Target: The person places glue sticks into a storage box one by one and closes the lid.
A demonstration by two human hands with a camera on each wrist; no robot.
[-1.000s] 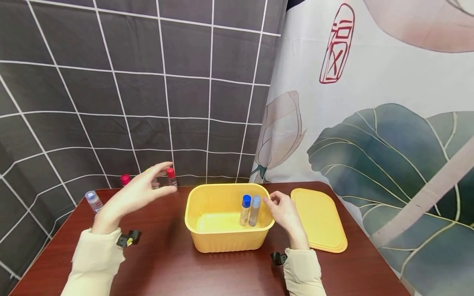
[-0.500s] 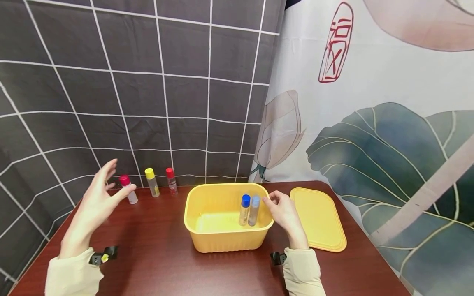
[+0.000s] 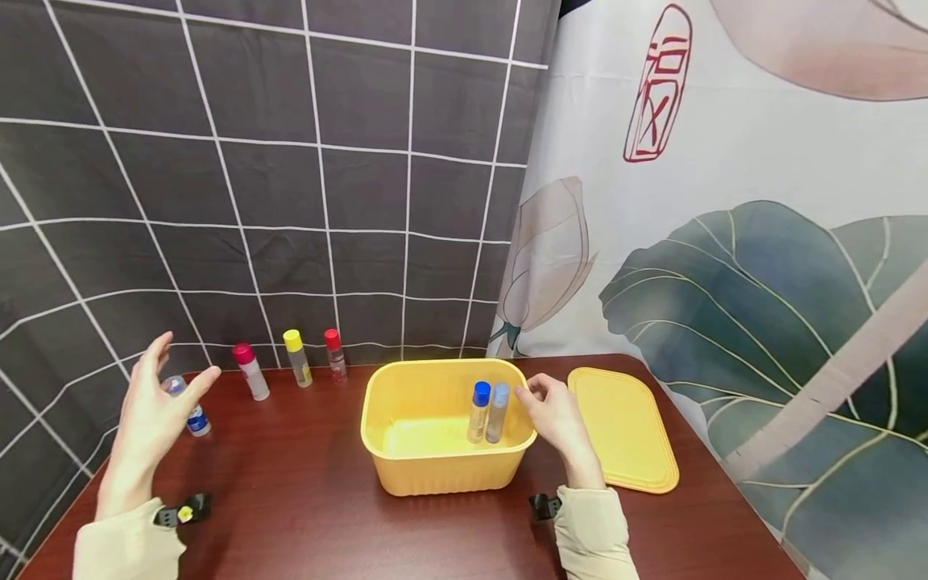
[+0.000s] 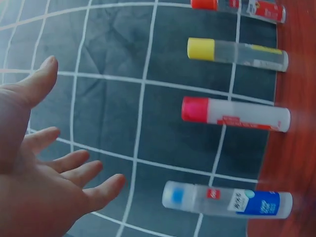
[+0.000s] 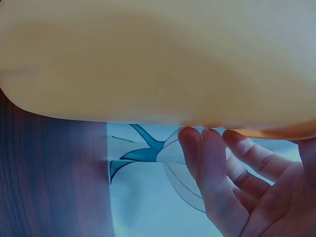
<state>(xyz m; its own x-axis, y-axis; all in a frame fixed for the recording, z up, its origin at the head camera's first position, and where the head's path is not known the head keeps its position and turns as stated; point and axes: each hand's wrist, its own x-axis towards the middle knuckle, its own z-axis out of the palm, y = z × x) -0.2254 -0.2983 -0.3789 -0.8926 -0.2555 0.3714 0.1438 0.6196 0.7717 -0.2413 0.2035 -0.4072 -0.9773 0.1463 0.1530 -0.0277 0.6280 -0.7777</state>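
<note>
My left hand (image 3: pixel 147 423) is held over the table's left side, thumb and fingers spread, holding nothing. It partly covers a clear glue bottle with a blue label (image 3: pixel 196 420); in the left wrist view that bottle (image 4: pixel 227 200) stands apart from the fingers. To its right are a glue bottle with a pinkish-red cap (image 3: pixel 250 372), one with a yellow cap (image 3: pixel 298 358) and one with a red cap (image 3: pixel 335 356). My right hand (image 3: pixel 560 423) grips the right rim of a yellow plastic box (image 3: pixel 449 474). Inside stand a blue-capped bottle (image 3: pixel 478 412) and a light-blue-capped bottle (image 3: pixel 497 413).
A yellow lid (image 3: pixel 625 431) lies flat on the dark red-brown table (image 3: pixel 319 499), right of the box. Behind the table hang a grey grid-patterned cloth (image 3: pixel 370 185) and a white cloth with lotus prints (image 3: pixel 580 121).
My left hand has moved left, from near the red-capped bottle past the yellow and pinkish-red capped ones, to the blue-labelled bottle. My right hand keeps its place at the box rim.
</note>
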